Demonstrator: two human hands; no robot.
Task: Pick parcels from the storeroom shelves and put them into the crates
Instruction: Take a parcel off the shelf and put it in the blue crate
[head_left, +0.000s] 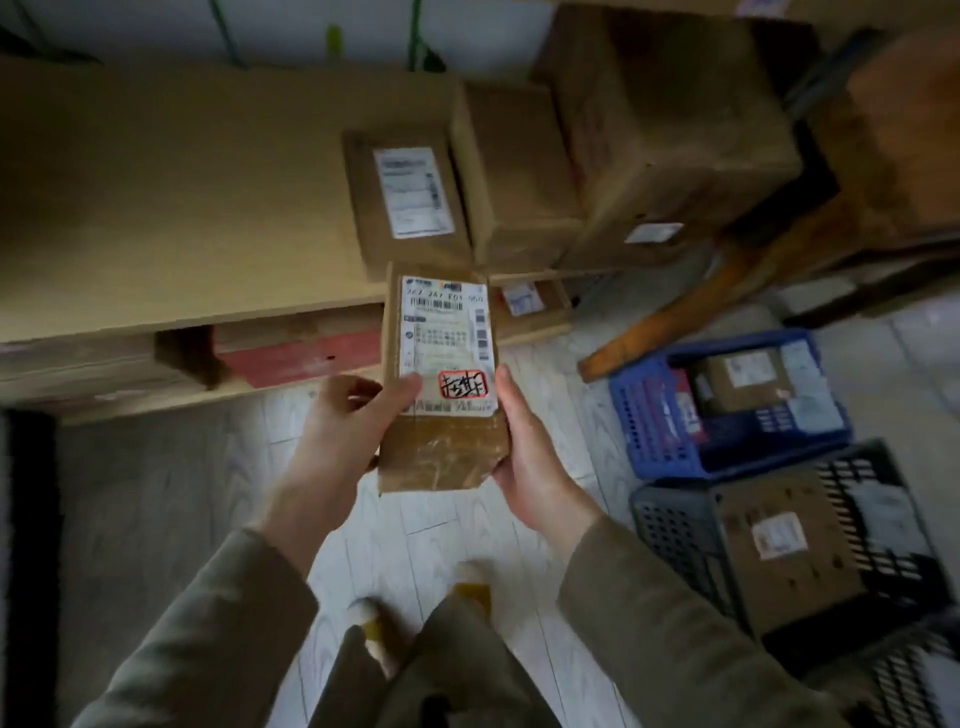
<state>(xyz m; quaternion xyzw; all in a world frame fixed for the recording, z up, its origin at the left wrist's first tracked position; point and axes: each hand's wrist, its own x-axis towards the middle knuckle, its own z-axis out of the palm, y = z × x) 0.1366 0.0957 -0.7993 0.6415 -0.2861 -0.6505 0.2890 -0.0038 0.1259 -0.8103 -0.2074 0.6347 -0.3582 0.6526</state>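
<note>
A narrow brown cardboard parcel (441, 441) with a white shipping label and a red-framed mark is held upright in front of me, above the floor. My left hand (343, 431) grips its left edge, thumb on the label. My right hand (524, 452) clasps its right edge and lower corner. More cardboard parcels (402, 197) rest on the wooden shelf (171, 208) behind it. At the right, on the floor, a blue crate (649, 421) holds several parcels, and a dark grey crate (675, 530) in front of it holds a brown box.
A large box (670, 119) juts out at the shelf's right end. A lower shelf holds a red-edged item (306, 358) and a small labelled parcel (524, 301). An orange wooden leg (675, 306) slants down to the pale plank floor (156, 493). My feet (374, 623) stand below.
</note>
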